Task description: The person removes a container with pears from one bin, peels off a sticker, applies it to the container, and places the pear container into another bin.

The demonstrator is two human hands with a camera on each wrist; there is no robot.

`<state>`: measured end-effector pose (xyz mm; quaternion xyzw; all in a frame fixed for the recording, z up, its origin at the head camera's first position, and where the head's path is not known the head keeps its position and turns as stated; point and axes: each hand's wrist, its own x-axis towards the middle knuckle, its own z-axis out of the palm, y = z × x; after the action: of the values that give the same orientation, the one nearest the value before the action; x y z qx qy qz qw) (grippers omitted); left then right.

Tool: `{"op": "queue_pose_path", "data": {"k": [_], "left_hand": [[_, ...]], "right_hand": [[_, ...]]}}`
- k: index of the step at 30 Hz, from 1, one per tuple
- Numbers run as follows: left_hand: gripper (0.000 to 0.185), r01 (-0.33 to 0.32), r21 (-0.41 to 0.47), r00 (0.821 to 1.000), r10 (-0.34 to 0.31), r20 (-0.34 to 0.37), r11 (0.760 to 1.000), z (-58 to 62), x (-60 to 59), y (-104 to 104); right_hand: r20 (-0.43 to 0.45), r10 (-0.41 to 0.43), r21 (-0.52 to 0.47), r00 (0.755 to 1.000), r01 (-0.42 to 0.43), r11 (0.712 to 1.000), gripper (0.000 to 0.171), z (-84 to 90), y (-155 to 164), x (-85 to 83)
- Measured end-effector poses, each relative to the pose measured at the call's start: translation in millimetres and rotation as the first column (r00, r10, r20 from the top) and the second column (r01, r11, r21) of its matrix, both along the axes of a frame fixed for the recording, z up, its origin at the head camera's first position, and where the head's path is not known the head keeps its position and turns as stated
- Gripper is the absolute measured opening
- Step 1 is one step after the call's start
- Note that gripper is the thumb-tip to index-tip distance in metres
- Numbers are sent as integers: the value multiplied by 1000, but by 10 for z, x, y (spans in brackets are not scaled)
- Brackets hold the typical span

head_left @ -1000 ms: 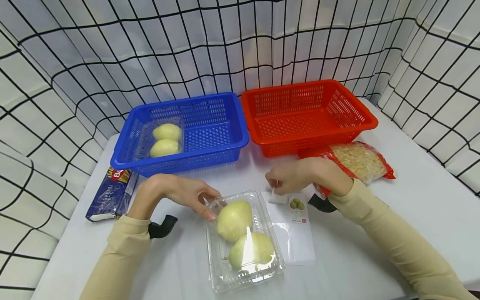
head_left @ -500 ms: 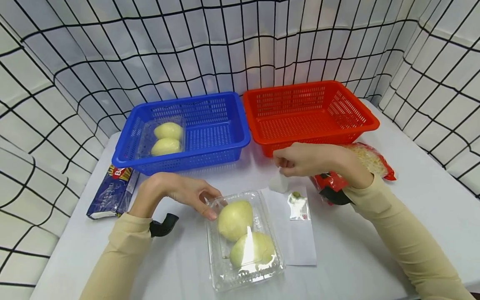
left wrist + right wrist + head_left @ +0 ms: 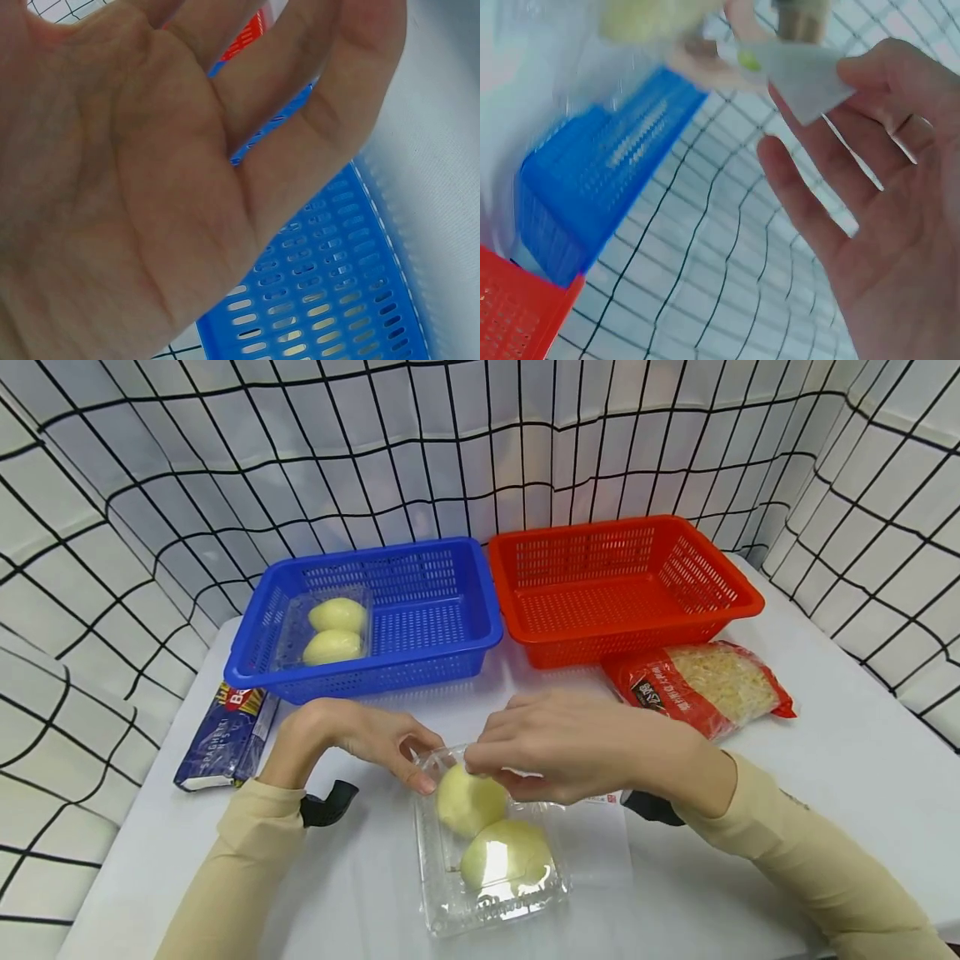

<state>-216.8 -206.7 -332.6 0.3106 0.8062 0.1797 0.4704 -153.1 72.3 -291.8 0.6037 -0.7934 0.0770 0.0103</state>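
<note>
My left hand (image 3: 367, 743) grips the far left corner of a clear plastic clamshell box (image 3: 438, 902), its thumb along the near side. Two pale yellow-green fruits (image 3: 506, 856) lie inside the box, which rests on the table. Over the box's far right part, my right hand (image 3: 555, 747) pinches a small sticker label (image 3: 802, 79) between thumb and fingertips. That label is whitish with a green print, and the right hand hides it in the head view. A white label sheet (image 3: 600, 852) lies right of the box, partly under the right hand.
A blue basket (image 3: 420, 668) behind holds another clear box (image 3: 292, 627) with two similar fruits. Beside it stands a red basket (image 3: 592, 647). A spaghetti pack (image 3: 217, 743) lies at left, a red pasta bag (image 3: 705, 685) at right. Black wire mesh (image 3: 517, 456) surrounds the table.
My right hand has lifted a label off the sheet, raised it toward the red basket, then brought it left over the box. The left hand has stayed at the box's corner.
</note>
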Motion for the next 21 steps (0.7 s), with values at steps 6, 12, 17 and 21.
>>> {"op": "queue_pose_path", "data": {"k": [6, 12, 17, 21], "left_hand": [[61, -11, -15, 1000, 11, -15, 1000, 8, -1, -9], [66, -10, -18, 1000, 10, -10, 1000, 7, -14, -1], [56, 6, -6, 1000, -6, -4, 1000, 7, -19, -4], [48, 7, -4, 1000, -7, -5, 1000, 7, -22, 0]], "right_hand": [[-133, 58, 102, 989, -44, 994, 6, -146, -156, 125], [105, 23, 159, 994, -40, 986, 10, -175, -105, 29], [141, 25, 129, 990, -44, 991, 10, -194, -86, -51], [158, -32, 155, 987, 8, 988, 20, -226, -85, -43]]}}
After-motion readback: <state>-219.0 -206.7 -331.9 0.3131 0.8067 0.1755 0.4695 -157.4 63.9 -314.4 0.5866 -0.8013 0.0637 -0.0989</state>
